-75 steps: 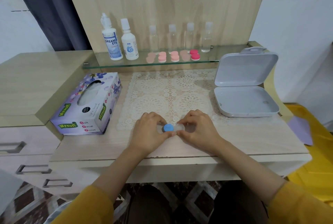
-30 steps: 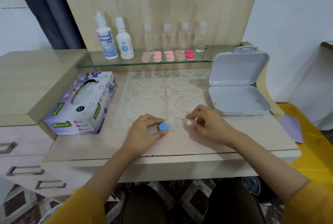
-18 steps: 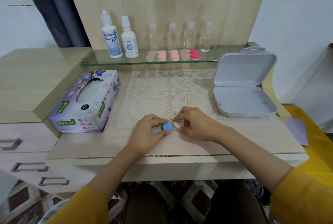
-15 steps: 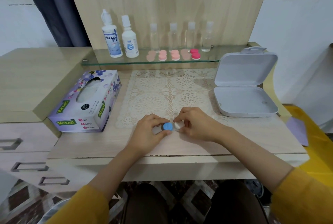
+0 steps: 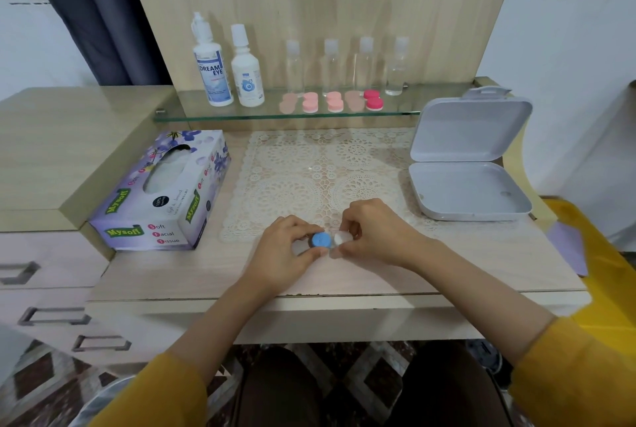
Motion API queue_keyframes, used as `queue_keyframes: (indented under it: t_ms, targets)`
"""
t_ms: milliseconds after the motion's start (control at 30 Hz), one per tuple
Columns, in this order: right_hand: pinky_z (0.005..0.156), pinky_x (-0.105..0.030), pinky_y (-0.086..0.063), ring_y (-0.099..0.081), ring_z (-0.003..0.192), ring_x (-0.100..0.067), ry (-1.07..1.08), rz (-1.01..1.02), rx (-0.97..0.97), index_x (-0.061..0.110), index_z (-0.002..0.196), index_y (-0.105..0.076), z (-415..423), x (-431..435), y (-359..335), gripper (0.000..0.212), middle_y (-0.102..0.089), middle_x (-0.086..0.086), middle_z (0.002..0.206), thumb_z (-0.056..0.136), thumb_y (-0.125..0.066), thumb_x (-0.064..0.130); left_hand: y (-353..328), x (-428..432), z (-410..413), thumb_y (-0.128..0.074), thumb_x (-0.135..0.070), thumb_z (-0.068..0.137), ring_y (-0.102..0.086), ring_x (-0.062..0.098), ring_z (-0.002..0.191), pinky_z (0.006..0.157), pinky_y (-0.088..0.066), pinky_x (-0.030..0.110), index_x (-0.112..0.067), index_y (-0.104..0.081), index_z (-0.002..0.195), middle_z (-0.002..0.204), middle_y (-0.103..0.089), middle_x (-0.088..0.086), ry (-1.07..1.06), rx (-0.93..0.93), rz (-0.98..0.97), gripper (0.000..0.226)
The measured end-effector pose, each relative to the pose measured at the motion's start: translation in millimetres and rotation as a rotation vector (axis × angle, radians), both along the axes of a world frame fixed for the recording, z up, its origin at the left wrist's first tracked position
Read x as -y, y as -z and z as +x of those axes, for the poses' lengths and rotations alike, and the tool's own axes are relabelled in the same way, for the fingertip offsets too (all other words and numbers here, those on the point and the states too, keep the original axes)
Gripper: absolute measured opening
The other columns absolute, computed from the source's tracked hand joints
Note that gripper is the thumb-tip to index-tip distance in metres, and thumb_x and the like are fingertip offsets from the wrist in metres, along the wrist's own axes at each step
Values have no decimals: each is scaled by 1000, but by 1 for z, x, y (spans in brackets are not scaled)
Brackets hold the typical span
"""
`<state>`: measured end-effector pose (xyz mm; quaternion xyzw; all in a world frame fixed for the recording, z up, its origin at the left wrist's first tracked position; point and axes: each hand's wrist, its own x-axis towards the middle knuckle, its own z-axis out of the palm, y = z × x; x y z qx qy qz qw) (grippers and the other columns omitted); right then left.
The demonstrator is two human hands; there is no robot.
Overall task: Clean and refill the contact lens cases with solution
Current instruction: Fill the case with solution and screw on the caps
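A clear contact lens case with a blue cap (image 5: pixel 320 240) lies on the desk near the front edge of the lace mat (image 5: pixel 323 172). My left hand (image 5: pixel 282 247) holds the case at its blue-capped side. My right hand (image 5: pixel 373 230) pinches a white cap (image 5: pixel 343 238) over the case's right well, right beside the blue cap. Two white solution bottles (image 5: pixel 211 72) (image 5: pixel 246 75) stand on the glass shelf (image 5: pixel 241 115), with several pink lens cases (image 5: pixel 332 101) and several small clear bottles (image 5: pixel 330 65) to their right.
A purple tissue box (image 5: pixel 161 196) lies at the left of the desk. An open grey hinged box (image 5: pixel 468 192) sits at the right. Drawers with metal handles (image 5: pixel 51 316) are at lower left, and something yellow (image 5: pixel 599 275) is at the right edge.
My right hand, which was away to the right with the white cap a second ago, has come back to the case and holds the cap at its right well. My left hand stays on the case.
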<state>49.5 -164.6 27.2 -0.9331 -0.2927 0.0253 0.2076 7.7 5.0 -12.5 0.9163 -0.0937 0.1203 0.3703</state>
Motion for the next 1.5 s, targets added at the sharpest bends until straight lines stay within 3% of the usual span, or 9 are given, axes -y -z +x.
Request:
queue_keyframes:
  t_ms: [133, 267, 400, 567, 800, 1000, 1133, 1300, 1500]
  targets:
    - [68, -22, -44, -52, 74, -10, -63, 86, -44, 12, 104, -69, -4, 6, -2, 31, -62, 0, 94, 74, -72, 21, 0, 0, 0, -73, -21, 77, -53, 11, 93, 85, -40, 20, -16, -69, 105, 93, -59, -5, -5, 6, 0, 29]
    - [65, -25, -45, -50, 67, -6, -11, 130, -34, 9, 87, -72, -5, 6, 1, 15, -61, 0, 82, 75, -70, 19, 0, 1, 0, -72, -24, 78, -52, 10, 95, 86, -38, 19, -17, -69, 106, 96, -60, -4, -5, 0, 0, 29]
    - [62, -23, -43, -50, 69, -8, 55, 140, -52, 8, 84, -66, -5, 3, 2, 29, -57, 3, 79, 68, -79, 29, 0, 0, -1, -72, -25, 78, -52, 10, 95, 87, -40, 21, -18, -69, 105, 96, -61, -4, -7, -3, 0, 29]
    - [67, -19, -46, -54, 69, -4, -43, 121, -93, 13, 102, -70, -5, 7, 0, 28, -57, 10, 90, 74, -68, 14, 0, 1, -1, -72, -25, 78, -52, 10, 96, 87, -40, 23, -18, -69, 106, 97, -61, -3, -11, -9, -1, 29]
    - [66, -26, -46, -50, 70, -8, 63, 117, -58, 9, 84, -67, -5, 4, 2, 30, -59, 2, 81, 66, -80, 30, -1, 0, -2, -72, -25, 78, -52, 9, 95, 87, -41, 22, -18, -69, 105, 96, -61, -4, -5, -7, -4, 29]
    - [69, -22, -46, -56, 72, -10, -71, 123, -73, 15, 102, -71, -5, 10, 3, 29, -65, 4, 92, 75, -65, 6, 0, 0, -1, -73, -22, 77, -52, 11, 94, 86, -39, 20, -16, -69, 105, 95, -60, -4, -3, -9, -15, 29]
    - [63, -22, -41, -47, 65, -4, 3, 95, -29, 9, 86, -69, -3, 5, 3, 17, -56, 3, 79, 73, -72, 19, 0, 1, -1, -73, -23, 77, -52, 10, 94, 86, -41, 21, -17, -69, 105, 95, -60, -4, -3, -13, -11, 29]
    - [62, -25, -43, -50, 68, -10, 55, 106, -39, 8, 84, -64, -4, 4, 3, 31, -57, 1, 79, 68, -77, 31, 0, 0, -2, -73, -24, 77, -52, 8, 93, 85, -39, 17, -18, -69, 104, 95, -60, -6, -1, -14, -16, 28]
    - [63, -17, -40, -50, 65, -6, -46, 117, -44, 14, 100, -71, -5, 12, 3, 26, -62, 4, 89, 75, -67, 10, 0, 0, -1, -72, -23, 77, -51, 9, 93, 82, -35, 12, -18, -69, 103, 94, -60, -6, -8, -11, -1, 27]
